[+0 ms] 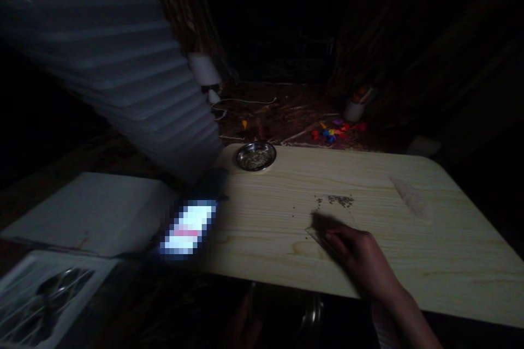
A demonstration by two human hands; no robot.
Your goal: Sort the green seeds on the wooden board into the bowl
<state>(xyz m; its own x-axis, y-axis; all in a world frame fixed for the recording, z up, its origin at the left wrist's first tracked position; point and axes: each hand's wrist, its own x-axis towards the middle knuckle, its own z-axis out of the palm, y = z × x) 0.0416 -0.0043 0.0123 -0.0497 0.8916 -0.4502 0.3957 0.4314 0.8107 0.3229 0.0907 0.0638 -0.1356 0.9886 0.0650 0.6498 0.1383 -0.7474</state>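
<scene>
My right hand (362,256) is over the wooden table with its fingers pinched together. Near its fingertips is a thin, clear edge, perhaps of plastic, and a shadow; what the fingers hold is too dark to name. Just beyond lies a loose cluster of small dark seeds or grains (341,200), with a few stray ones apart. A round metal dish (256,157) with greenish grains in it stands at the table's far left corner. Below the front edge, in deep shadow, my left hand (244,323) appears closed by a thin pale object that I cannot identify.
The pale wooden table (409,272) has rounded corners. At its left are a pixelated bright screen (188,229), a white box (90,212), a white rack (53,300) and a ribbed grey panel (135,76). Coloured pieces (333,132) and a white pot (355,110) lie beyond.
</scene>
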